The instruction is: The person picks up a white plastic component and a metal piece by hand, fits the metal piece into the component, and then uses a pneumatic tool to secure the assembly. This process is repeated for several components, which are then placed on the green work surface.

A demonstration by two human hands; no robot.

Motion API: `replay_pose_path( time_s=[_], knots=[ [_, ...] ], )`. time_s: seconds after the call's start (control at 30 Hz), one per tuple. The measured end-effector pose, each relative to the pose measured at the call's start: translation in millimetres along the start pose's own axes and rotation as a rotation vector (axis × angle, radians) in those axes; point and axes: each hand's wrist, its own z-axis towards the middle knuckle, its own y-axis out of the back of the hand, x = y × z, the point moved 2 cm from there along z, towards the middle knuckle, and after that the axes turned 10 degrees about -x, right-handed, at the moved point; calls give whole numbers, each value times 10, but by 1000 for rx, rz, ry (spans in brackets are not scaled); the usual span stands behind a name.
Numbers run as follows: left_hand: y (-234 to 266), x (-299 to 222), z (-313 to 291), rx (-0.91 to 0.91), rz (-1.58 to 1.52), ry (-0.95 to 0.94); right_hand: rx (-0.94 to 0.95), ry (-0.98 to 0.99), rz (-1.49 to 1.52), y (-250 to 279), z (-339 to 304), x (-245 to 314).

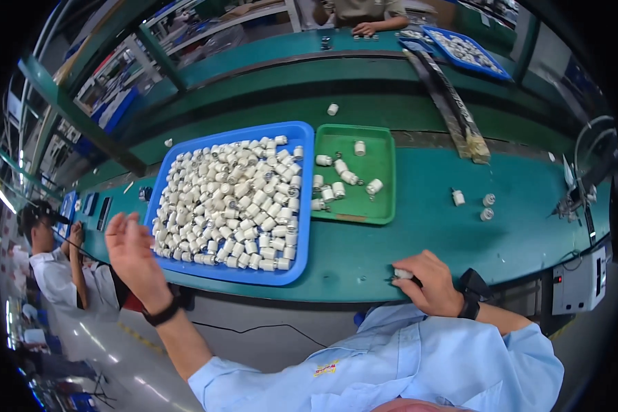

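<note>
Head | left hand [136, 257] by blue tray [307, 196] edge, grip unclear | right hand [432, 280] pinching part [403, 273]

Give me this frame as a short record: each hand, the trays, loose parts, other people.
Left hand: raised, blurred, near the blue rectangular tray's left side; grip unclear
Right hand: pinching a small white cylindrical part above the teal tabletop's near edge
Blue tray: heaped with similar white parts
Green rectangular tray: right of blue; a scattering of parts inside
Loose parts: three right of green tray
Other people: one seated left, one across
</note>
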Motion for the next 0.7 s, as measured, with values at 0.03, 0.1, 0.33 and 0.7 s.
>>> replay_pose_path(
  time_s=[0.03, 0.1, 0.33, 0.7],
  knots=[
    [-322, -275, -367, 126, -4, -35, -11, -1, 9, 12, -4, -5],
    [-773, -485, -991, 425, 79, -63, -150, -149, 195, 27, -20, -44],
    [-2071, -470, -1471, 992, 214, -42, -222, -216, 404, 337, -40, -88],
    [-4045, 1569, -692, 832, 863, -592, -141, -303, 392, 902, -382, -527]
  ],
)
